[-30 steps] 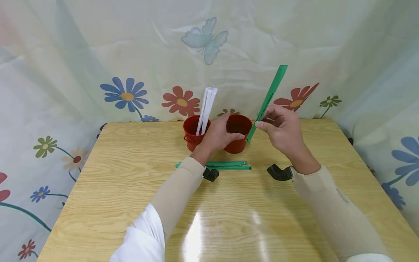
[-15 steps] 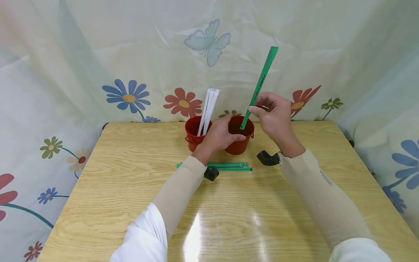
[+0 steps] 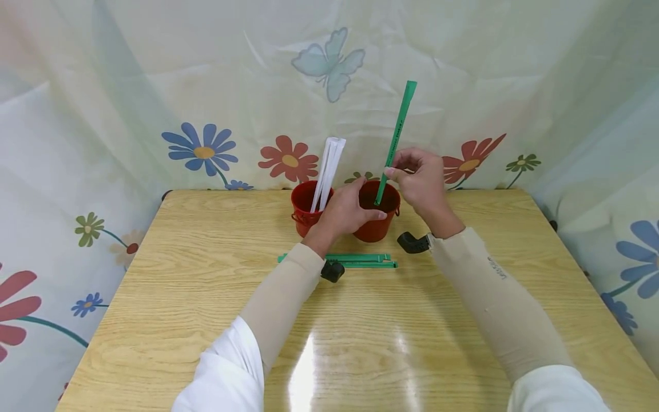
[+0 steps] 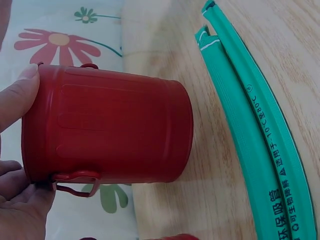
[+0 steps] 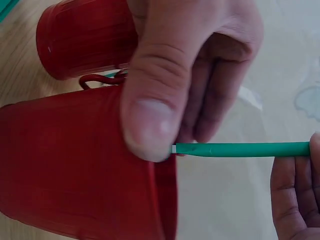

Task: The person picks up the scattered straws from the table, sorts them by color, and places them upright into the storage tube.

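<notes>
My left hand (image 3: 344,213) grips the rim of the right-hand red bucket (image 3: 373,232), thumb across the near side; the left wrist view shows thumb and fingers on either side of the rim. My right hand (image 3: 421,178) pinches a green-wrapped straw (image 3: 399,129) near its lower part. The straw stands nearly upright, leaning slightly right, its lower end within the bucket's mouth in the head view. In the right wrist view that straw (image 5: 240,149) has its tip right at the rim beside the left thumb.
Another red bucket (image 3: 304,225) stands just left, holding several white-wrapped straws (image 3: 330,166). More green-wrapped straws (image 3: 366,262) lie side by side on the wooden table (image 3: 206,297) before the buckets. A flowered cloth (image 3: 437,51) hangs behind the table.
My right hand has moved left with the green-wrapped straw, from beside the right-hand bucket to over its mouth. The straw is more upright. My left hand stays on the bucket.
</notes>
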`<state>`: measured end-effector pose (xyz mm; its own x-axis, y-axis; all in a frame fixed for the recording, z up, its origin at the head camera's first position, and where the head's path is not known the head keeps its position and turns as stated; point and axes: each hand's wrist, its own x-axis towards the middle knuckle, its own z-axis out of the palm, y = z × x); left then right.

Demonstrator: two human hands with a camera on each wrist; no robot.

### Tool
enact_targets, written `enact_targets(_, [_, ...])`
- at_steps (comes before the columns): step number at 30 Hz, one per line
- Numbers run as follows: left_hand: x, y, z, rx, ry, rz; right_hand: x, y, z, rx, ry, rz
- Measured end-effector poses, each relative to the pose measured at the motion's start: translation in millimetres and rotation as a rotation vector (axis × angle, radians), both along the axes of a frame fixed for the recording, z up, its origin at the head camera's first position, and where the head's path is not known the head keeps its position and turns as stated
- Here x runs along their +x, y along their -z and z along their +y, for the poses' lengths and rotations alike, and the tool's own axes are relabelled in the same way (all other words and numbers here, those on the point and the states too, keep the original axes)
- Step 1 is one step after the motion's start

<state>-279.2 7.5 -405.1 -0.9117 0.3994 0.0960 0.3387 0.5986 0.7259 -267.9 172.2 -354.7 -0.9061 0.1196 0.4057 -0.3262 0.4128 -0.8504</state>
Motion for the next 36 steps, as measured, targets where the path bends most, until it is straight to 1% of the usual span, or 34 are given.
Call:
enact_targets(2, [-0.3,1.1,0.2,0.008,0.004,0.005,-1.8,4.0,0.7,0.019,0.000,-0.017])
enact_targets(3, [-0.4,1.7,0.3,0.013,0.006,0.008,-2.7,6.0,1.3,0.030,0.001,-0.039])
enact_targets(5, [-0.6,2.4,0.5,0.014,0.005,0.012,-3.2,9.1,3.1,0.039,-0.001,-0.114])
enact_targets(8, [-0.7,3.0,1.3,-0.006,-0.004,0.007,1.4,12.7,6.9,0.049,0.021,-0.242])
enact_targets(10, [-0.4,3.0,1.9,-0.017,-0.011,0.001,8.3,16.3,9.3,0.041,0.039,-0.279])
enact_targets(11, [-0.3,2.9,2.4,-0.019,-0.012,-0.001,13.0,18.8,10.0,0.047,0.049,-0.271])
enact_targets(13, [0.1,2.7,3.2,-0.022,-0.015,0.004,25.0,25.5,10.0,0.083,0.046,-0.207])
enact_targets(14, [0.2,2.7,3.5,-0.023,-0.014,0.011,32.3,29.7,8.7,0.102,0.028,-0.168])
enact_targets(17, [0.9,2.7,4.0,-0.034,-0.006,0.030,57.0,44.8,1.5,0.170,-0.056,-0.069])
enact_targets(19, [1.4,3.0,3.9,-0.039,-0.001,0.038,69.8,56.0,-6.0,0.220,-0.143,-0.044])
enact_targets(20, [1.6,3.2,3.8,-0.041,-0.001,0.039,74.0,62.1,-9.9,0.260,-0.188,-0.044])
enact_targets(22, [2.0,4.0,3.5,-0.038,-0.008,0.034,77.5,75.8,-17.2,0.358,-0.276,-0.060])
enact_targets(26, [2.2,6.2,3.0,-0.033,-0.023,0.010,77.1,104.1,-29.0,0.683,-0.397,-0.098])
enact_targets(28, [2.2,7.1,2.7,-0.038,-0.019,-0.001,78.7,115.0,-33.7,0.829,-0.434,-0.109])
enact_targets(31, [1.4,6.9,2.3,-0.034,-0.015,-0.001,83.0,121.5,-41.2,0.997,-0.475,-0.095])
enact_targets(34, [0.3,5.4,1.7,-0.027,-0.026,0.005,87.8,118.6,-47.6,1.138,-0.502,-0.059])
enact_targets(36, [0.2,4.3,1.7,-0.031,-0.030,0.002,89.4,115.8,-50.2,1.251,-0.521,-0.025])
